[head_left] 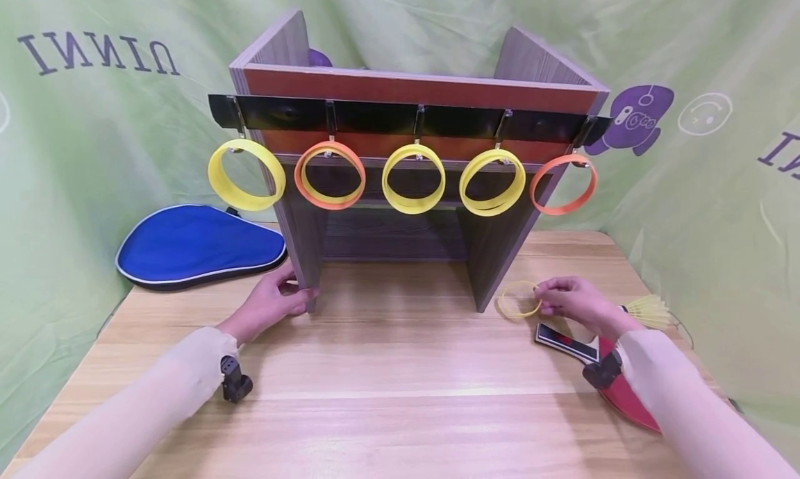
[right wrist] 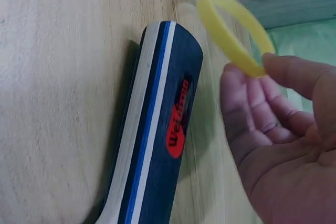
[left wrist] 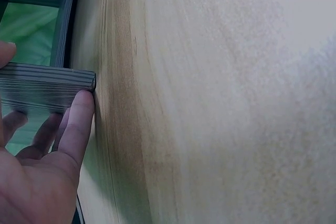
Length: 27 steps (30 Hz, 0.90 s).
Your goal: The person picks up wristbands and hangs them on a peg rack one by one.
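Note:
My left hand (head_left: 275, 300) holds the front edge of the left side panel (left wrist: 47, 80) of a grey wood-grain stand, low down by the table. Its thumb lies on one face of the panel and its fingers on the other. Between thumb and fingertips, my right hand (head_left: 575, 302) pinches a thin yellow ring (right wrist: 226, 35), tilted and held near the foot of the right side panel (head_left: 503, 250). Just below that hand lies a table tennis bat, its dark handle (right wrist: 173, 114) in sight and its red blade (head_left: 631, 402) partly covered by the right forearm.
Across the stand's front, a black bar (head_left: 375, 118) carries several hooks with yellow rings (head_left: 414, 205) and orange rings (head_left: 562, 208). A blue bat case (head_left: 200, 243) lies at left on the wooden table (head_left: 400, 396). A yellow shuttlecock (head_left: 650, 312) sits behind the right wrist.

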Available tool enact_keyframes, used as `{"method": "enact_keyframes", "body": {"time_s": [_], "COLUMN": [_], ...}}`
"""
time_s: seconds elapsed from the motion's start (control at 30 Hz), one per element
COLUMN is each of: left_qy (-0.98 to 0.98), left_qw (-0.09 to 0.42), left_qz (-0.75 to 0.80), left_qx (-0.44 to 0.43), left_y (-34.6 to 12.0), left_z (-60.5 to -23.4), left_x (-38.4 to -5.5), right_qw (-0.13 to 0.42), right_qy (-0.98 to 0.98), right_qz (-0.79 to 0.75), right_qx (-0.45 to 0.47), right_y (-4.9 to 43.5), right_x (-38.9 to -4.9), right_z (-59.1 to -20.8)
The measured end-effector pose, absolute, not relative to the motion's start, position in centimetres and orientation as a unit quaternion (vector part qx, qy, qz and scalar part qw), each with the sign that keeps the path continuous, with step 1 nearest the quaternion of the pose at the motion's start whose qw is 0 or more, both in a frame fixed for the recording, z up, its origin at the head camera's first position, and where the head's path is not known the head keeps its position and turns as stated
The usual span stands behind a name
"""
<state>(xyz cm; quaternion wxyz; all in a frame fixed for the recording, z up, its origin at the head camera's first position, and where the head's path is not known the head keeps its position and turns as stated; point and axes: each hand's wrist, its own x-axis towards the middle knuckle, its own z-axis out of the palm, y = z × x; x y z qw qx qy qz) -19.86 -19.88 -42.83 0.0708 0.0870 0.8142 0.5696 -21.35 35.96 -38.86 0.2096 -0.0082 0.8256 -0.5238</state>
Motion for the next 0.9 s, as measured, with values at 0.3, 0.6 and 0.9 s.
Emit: {"method": "enact_keyframes", "body": {"time_s": [0.3,0.6,0.9], "left_qy": [0.816,0.822,0.827], "left_qw": [0.073,0.074,0.063], "left_qz": [0.568,0.558,0.552], "left_qx": [0.086,0.087,0.089], "left_y": [-19.7,-20.0,-19.9], "left_z": [-42.7,-43.0,-43.0], "left_x": [-19.9,-19.8,-20.0], "right_qw": [0.135,0.065,0.0], "right_qy": [0.749,0.612,0.467], "right_qz": [-0.648,-0.786,-0.879], "right_qx": [-0.018,-0.059,-0.1], "right_y": [36.9,37.0,37.0], "right_x": [-20.7,-20.0,-19.4], "right_z": [-37.4,-33.6,-28.5]}}
